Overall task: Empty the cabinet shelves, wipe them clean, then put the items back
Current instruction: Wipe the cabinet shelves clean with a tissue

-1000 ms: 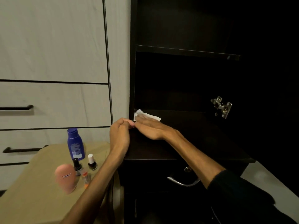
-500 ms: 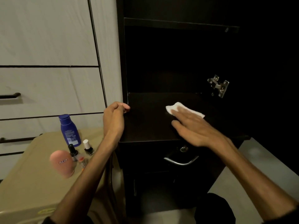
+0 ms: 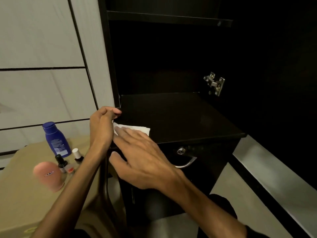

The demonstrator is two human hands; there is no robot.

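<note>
The dark cabinet stands open, and its lower shelf (image 3: 185,117) is bare. A white tissue (image 3: 135,128) lies on the shelf's front left corner. My right hand (image 3: 142,155) lies flat on the tissue with straight fingers, pressing it to the shelf. Curled fingers of my left hand (image 3: 102,127) rest against the cabinet's left front corner, holding nothing I can make out. On the beige table (image 3: 22,200) to the left stand a blue lotion bottle (image 3: 55,140), a pink bottle (image 3: 48,176) and small nail polish bottles (image 3: 77,156).
A second dark shelf (image 3: 168,18) sits higher in the cabinet. A metal hinge (image 3: 215,83) is fixed to the right inner wall. Below the lower shelf is a drawer front with a lock (image 3: 180,151) and a curved metal handle (image 3: 186,163). White drawers (image 3: 42,93) fill the left.
My right hand has slid the tissue from the middle of the shelf back to its front left corner, beside my left hand. The left hand has stayed at the corner.
</note>
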